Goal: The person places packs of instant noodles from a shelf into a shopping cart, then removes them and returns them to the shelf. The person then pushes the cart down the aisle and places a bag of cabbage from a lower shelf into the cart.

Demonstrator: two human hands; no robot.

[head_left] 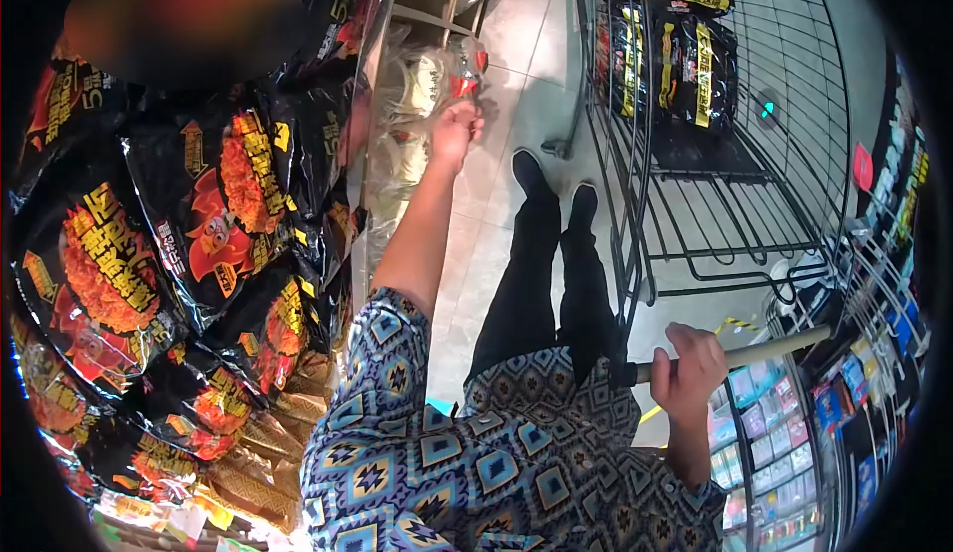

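Note:
At the edge of the shelf beside the aisle, my left hand (457,135) is closed, its curled fingers against the lower end of a clear plastic package (465,73) with red and pale parts. More clear packages with pale contents (419,90) lie just left of it. My right hand (687,371) rests around the light-coloured handle (769,346) of a shopping cart (735,254), thumb on one side and fingers on the other. Inside the cart, black packs with yellow bands (700,75) sit at the far end.
Large shiny black bags (213,205) with red and yellow food pictures are piled at the left. Tiled floor (516,51) runs between the shelf and the cart, where my feet stand. Racks of small packaged goods (764,423) line the right side.

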